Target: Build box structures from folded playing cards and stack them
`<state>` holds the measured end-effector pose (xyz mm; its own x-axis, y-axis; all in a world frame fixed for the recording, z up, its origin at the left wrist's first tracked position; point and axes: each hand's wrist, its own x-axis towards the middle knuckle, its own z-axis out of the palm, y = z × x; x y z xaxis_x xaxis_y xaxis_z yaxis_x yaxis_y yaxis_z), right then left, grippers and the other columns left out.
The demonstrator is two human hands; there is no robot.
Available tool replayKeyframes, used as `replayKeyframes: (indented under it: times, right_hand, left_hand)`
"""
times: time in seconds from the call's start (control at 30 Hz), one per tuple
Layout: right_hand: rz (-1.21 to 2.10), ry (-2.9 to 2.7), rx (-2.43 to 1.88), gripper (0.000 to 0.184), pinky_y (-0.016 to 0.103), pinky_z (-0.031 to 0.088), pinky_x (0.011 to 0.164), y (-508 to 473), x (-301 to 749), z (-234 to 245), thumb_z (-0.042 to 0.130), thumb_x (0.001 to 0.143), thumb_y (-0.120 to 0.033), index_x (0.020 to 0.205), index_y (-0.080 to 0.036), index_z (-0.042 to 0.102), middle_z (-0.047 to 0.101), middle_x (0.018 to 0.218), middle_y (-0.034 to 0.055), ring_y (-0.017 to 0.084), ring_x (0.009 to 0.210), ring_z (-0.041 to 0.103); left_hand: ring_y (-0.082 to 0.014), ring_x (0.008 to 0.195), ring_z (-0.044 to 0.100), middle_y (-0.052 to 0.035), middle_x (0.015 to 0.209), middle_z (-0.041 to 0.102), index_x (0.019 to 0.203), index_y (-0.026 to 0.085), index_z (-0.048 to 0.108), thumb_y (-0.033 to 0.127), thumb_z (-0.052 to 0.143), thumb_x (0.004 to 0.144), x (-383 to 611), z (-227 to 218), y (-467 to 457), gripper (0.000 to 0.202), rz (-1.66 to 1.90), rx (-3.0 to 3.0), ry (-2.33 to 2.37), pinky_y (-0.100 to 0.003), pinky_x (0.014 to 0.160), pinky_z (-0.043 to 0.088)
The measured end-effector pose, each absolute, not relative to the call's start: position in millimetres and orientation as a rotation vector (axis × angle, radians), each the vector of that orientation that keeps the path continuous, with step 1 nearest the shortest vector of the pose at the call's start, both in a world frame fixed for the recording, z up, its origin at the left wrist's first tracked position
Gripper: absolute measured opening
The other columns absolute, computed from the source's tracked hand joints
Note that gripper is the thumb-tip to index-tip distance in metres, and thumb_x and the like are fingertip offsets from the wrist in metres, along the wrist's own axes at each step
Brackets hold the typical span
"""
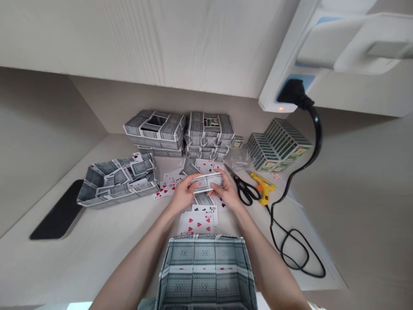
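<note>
A folded playing card piece (pixel 206 182), grey-patterned side up, is held level between both hands over the middle of the table. My left hand (pixel 185 192) pinches its left end, thumb on top. At the right end my right hand (pixel 228 192) grips it the same way. Loose playing cards (pixel 196 221) lie beneath and in front of the hands, some face up with red hearts. Closest to me stands an open box made of cards (pixel 204 258), its inner walls showing grey card backs.
Left is a card-made tray (pixel 119 196) with card pieces inside, beside a black phone (pixel 58 211). Card-made boxes (pixel 155 129) stack at the back. Right are black scissors (pixel 247 189), a yellow glue gun (pixel 265 187) with a looping cord, and stacked card packs (pixel 279 144). A power strip (pixel 284 82) hangs above.
</note>
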<state>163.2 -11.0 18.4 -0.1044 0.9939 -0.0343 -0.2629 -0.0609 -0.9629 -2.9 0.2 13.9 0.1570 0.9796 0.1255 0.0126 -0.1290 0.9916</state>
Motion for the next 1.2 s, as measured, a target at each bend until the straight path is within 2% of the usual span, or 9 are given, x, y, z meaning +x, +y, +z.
replayKeyframes:
  times: [0.13,0.33,0.4,0.5,0.67,0.83,0.97,1.1,1.2]
  right_hand:
    - [1.399,-1.076,-1.01,0.063,0.031,0.049,0.05,-12.1,159.3,18.2,0.068,0.067,-0.027,0.123,-0.028,0.039,0.058,0.059,-0.0062,0.016,0.047,0.057]
    - [1.356,-1.049,-1.016,0.067,0.03,0.05,0.05,-7.1,162.3,15.9,0.07,0.064,-0.028,0.125,-0.031,0.041,0.063,0.077,-0.0033,0.015,0.05,0.059]
    - [1.297,-1.043,-1.045,0.049,0.028,0.048,0.047,-5.5,167.0,15.3,0.068,0.067,-0.033,0.114,-0.028,0.053,0.063,0.076,-0.0024,0.015,0.052,0.058]
    - [1.168,-1.088,-1.124,0.021,0.024,0.044,0.045,-4.9,173.4,14.7,0.065,0.07,-0.039,0.083,-0.022,0.066,0.061,0.064,-0.0015,0.013,0.052,0.055]
    - [1.12,-1.286,-1.212,0.03,0.023,0.036,0.04,-6.8,172.7,11.3,0.058,0.075,-0.046,0.063,-0.02,0.064,0.058,0.051,-0.0009,0.011,0.041,0.047]
    - [0.822,-1.479,-1.35,0.037,0.024,0.039,0.047,-6.3,168.9,4.2,0.051,0.079,-0.046,0.056,-0.018,0.06,0.059,0.05,0.0006,0.012,0.045,0.049]
    - [0.455,-1.497,-1.481,0.029,0.026,0.043,0.056,-2.6,175.3,-1.0,0.048,0.081,-0.038,0.073,-0.016,0.065,0.063,0.063,0.0032,0.015,0.055,0.054]
    - [0.167,-1.598,-1.541,0.023,0.032,0.044,0.075,0.6,185.0,-5.1,0.048,0.079,-0.025,0.09,-0.017,0.066,0.066,0.089,0.0083,0.021,0.083,0.058]
    - [0.076,-1.694,-1.573,0.025,0.036,0.042,0.083,0.9,188.5,-7.0,0.049,0.08,-0.025,0.097,-0.017,0.066,0.065,0.102,0.0092,0.023,0.094,0.055]
  left_hand:
    - [-0.012,0.054,0.055,0.0008,0.064,0.06,0.099,0.02,0.063,0.031,0.057,0.075,-2.0,10.7,1.5,0.027,1.209,1.425,1.056,-0.022,0.049,0.045]
    - [-0.0078,0.036,0.042,0.0051,0.054,0.051,0.118,0.021,0.052,0.036,0.05,0.081,-7.2,8.6,4.9,0.039,1.148,1.415,1.102,-0.02,0.036,0.035]
    - [-0.0068,0.033,0.04,0.0057,0.055,0.05,0.12,0.021,0.047,0.036,0.049,0.082,-11.0,10.0,7.9,0.041,1.194,1.351,1.098,-0.019,0.035,0.033]
    - [-0.0068,0.036,0.043,0.0051,0.056,0.052,0.107,0.018,0.052,0.034,0.055,0.079,-15.8,12.7,12.6,0.033,1.306,1.263,1.103,-0.019,0.038,0.034]
    - [-0.0102,0.042,0.048,0.0032,0.049,0.053,0.08,0.016,0.062,0.039,0.056,0.077,-19.4,12.6,14.4,0.024,1.211,1.391,1.239,-0.022,0.044,0.038]
    - [-0.0184,0.074,0.06,-0.0055,0.082,0.065,0.089,0.018,0.066,0.035,0.051,0.081,-27.3,10.0,14.2,0.024,1.236,1.855,1.551,-0.031,0.071,0.047]
    - [-0.0244,0.115,0.045,-0.0086,0.119,0.057,0.117,0.022,0.056,0.033,0.048,0.084,-30.1,11.5,12.7,0.036,1.129,2.244,1.637,-0.04,0.098,0.036]
    - [-0.0298,0.131,0.025,-0.0049,0.141,0.036,0.12,0.033,0.054,0.04,0.047,0.084,-21.9,9.9,7.5,0.037,0.871,2.484,1.629,-0.055,0.105,0.017]
    - [-0.0313,0.13,0.026,-0.0057,0.14,0.037,0.113,0.035,0.06,0.044,0.046,0.084,-16.4,5.8,5.2,0.033,0.776,2.53,1.638,-0.06,0.104,0.012]
